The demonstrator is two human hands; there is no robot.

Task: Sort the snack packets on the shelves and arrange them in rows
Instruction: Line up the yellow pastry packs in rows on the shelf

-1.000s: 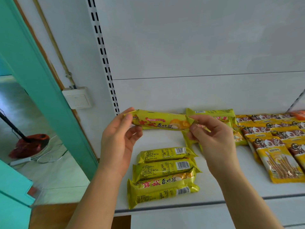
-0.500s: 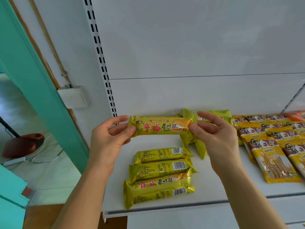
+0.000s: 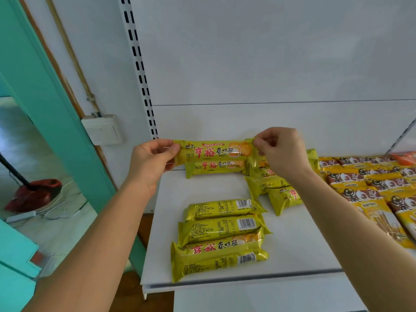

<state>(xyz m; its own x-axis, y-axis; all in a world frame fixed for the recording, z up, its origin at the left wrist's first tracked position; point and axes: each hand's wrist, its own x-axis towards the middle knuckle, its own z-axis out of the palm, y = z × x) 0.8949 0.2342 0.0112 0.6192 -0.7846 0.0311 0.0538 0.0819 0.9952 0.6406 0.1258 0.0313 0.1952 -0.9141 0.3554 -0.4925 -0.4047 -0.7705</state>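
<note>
White shelf (image 3: 304, 255) w/ white back panel, teal door frame (image 3: 51, 113) at left. Nearest, at shelf front edge: stack of three yellow packets (image 3: 220, 235), lying lengthwise, overlapping; front one shows red print, other two show barcodes. Just behind & to the right, loose yellow packets (image 3: 274, 190) in a jumble, partly hidden by the right forearm. Right side of shelf: brown-and-yellow stick-snack packets (image 3: 369, 190) in overlapping rows, running to the back; an orange packet (image 3: 405, 157) at far right rear. At the back wall, another yellow packet (image 3: 216, 168) lies flat on the shelf, print up. Directly above it, clear of the shelf, held yellow packet (image 3: 213, 150) is level, print facing camera. Left hand (image 3: 150, 161) pinches its left end, thumb on front, fingers curled behind. Right hand (image 3: 281, 152) pinches its right end seam w/ curled fingers. Beyond frame at left: wall switch (image 3: 102, 130), red mop (image 3: 33, 192) on floor.
</note>
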